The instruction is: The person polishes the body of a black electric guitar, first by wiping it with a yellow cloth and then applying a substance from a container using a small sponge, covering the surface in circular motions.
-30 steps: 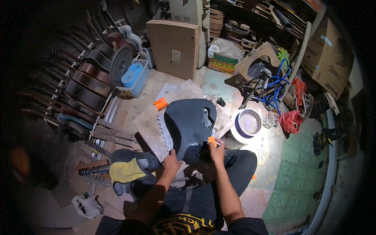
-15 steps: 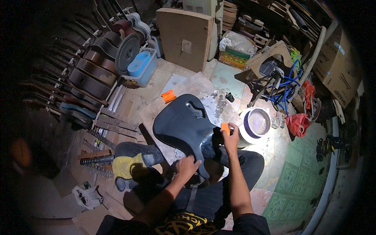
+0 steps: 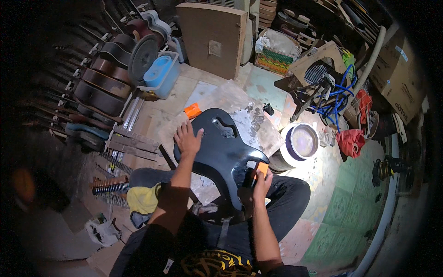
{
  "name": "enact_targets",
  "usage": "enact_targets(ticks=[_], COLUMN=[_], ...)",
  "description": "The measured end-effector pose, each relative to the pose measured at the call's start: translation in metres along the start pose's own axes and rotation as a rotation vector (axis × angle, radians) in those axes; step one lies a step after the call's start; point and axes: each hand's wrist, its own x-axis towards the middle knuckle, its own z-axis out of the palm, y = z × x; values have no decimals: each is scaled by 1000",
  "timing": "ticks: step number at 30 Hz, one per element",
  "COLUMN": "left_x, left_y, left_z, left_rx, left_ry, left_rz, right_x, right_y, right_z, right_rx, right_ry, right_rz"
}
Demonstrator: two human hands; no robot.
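Note:
A glossy black guitar body (image 3: 214, 157) lies flat over a dusty board (image 3: 265, 134) in front of me, its cavity toward the far side. My left hand (image 3: 188, 138) rests with spread fingers on the upper left of the body. My right hand (image 3: 262, 183) grips a small orange block (image 3: 262, 169) at the body's lower right edge, beside the horn. Another orange piece (image 3: 192, 110) sits behind the body. A yellow cloth (image 3: 140, 199) is by my left leg.
Guitar bodies with necks (image 3: 99, 97) are racked at left, near a blue tub (image 3: 157, 69). A cardboard panel (image 3: 210, 32) stands behind. At right are a round bucket (image 3: 302, 141), tangled blue hose (image 3: 334, 111), a red bag (image 3: 350, 143) and cardboard boxes (image 3: 394, 74).
My left hand has moved up and left from the body's near end onto its upper left. The body has turned counterclockwise. My right hand, still holding the orange block, has shifted slightly.

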Motion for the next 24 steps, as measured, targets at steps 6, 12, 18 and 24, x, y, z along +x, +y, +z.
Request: enact_targets(ticks=[6, 12, 18, 24], left_x=[-10, -46, -82, -134], left_y=[-3, 9, 7, 4], left_z=[-3, -6, -16, 0], left_rx=[-100, -70, -117, -112], left_ry=[-13, 71, 80, 177], left_rz=[-129, -405, -675, -668], right_x=[62, 130, 158, 217], right_y=[-4, -26, -37, -63], right_z=[19, 56, 60, -13], right_rx=[-17, -4, 216, 38], right_ry=[107, -71, -213, -167], right_rz=[-162, -236, -87, 1])
